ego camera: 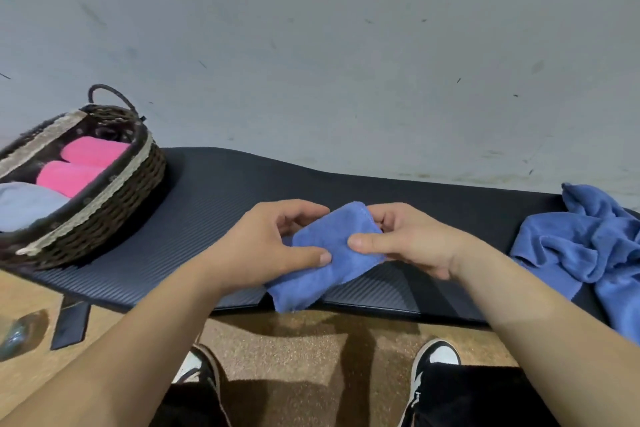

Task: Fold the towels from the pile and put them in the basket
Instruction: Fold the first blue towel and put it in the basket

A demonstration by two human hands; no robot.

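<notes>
A small folded blue towel [322,260] is held above the front edge of the black mat [214,204]. My left hand [263,246] grips its left side, thumb on top. My right hand [412,243] pinches its right side, thumb on top and fingers behind. A crumpled pile of blue towels [581,246] lies at the right end of the mat. The dark woven basket [114,198] stands at the left end and holds two rolled pink towels [79,166] and a pale grey-blue one [24,204].
A grey wall rises just behind the mat. Brown floor lies in front, with my two black-and-white shoes [436,357] below my arms. A dark flat object [71,322] and a glassy item [20,333] sit on the floor at the lower left.
</notes>
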